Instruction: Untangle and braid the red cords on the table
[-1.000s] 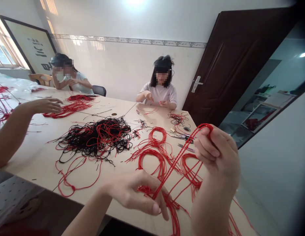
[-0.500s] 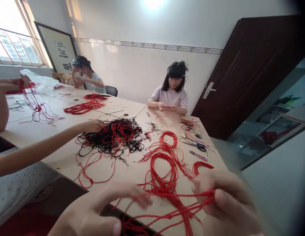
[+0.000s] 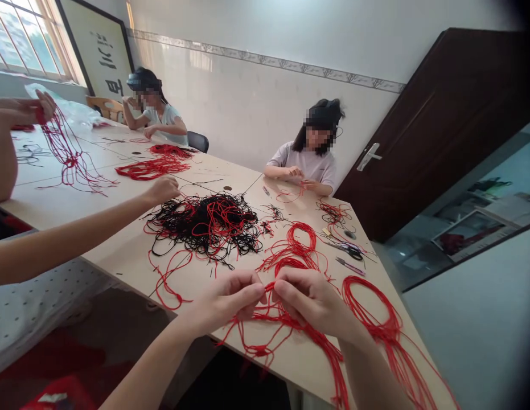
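Observation:
My left hand (image 3: 233, 296) and my right hand (image 3: 305, 299) are side by side near the table's front edge, each pinching a red cord (image 3: 270, 287) that spans the small gap between their fingertips. Below them hangs a red cord piece with a knot (image 3: 260, 351). A looped bundle of red cords (image 3: 322, 336) lies under and behind my hands. Another red coil (image 3: 386, 329) is to the right of my right hand. Beyond my hands sits a smaller red coil (image 3: 302, 234).
A tangled black and red cord pile (image 3: 209, 219) lies left of centre, with a person's arm (image 3: 98, 228) reaching beside it. Scissors (image 3: 352, 250) and a pink-handled tool (image 3: 350, 266) lie at the right. Two people sit across the table (image 3: 243, 171).
My hands have come together from far apart and moved up over the table, and my left fingers have closed on the cord. The neighbouring hand has lifted slightly from the black pile.

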Demonstrator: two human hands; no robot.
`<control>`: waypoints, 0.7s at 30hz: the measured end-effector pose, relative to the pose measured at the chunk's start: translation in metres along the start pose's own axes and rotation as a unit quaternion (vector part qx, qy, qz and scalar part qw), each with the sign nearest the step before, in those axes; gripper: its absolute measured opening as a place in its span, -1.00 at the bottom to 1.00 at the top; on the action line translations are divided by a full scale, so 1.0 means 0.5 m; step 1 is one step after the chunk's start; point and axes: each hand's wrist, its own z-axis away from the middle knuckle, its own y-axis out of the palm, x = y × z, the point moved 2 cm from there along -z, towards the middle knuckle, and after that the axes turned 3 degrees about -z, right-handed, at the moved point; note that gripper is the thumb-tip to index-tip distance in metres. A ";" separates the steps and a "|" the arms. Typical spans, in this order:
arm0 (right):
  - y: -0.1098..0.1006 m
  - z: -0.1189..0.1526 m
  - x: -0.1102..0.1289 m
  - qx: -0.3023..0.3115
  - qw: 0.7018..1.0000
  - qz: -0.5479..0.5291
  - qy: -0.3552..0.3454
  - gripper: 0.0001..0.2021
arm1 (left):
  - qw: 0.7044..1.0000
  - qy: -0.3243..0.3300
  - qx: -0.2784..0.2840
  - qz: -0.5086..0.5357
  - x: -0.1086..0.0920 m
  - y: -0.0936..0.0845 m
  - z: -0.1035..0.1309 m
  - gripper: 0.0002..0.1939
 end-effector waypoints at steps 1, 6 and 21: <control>0.005 -0.005 -0.001 0.000 1.000 -0.006 0.003 -0.68 | 1.000 -0.003 0.003 0.022 0.006 -0.008 0.001 -0.67; 0.026 -0.020 -0.003 0.002 1.000 -0.010 0.015 -0.69 | 0.997 -0.017 0.017 0.079 0.010 -0.026 0.017 -0.67; 0.074 -0.079 -0.038 0.157 0.985 0.059 0.044 -0.79 | 0.988 -0.146 0.032 0.035 0.063 -0.085 0.097 -0.62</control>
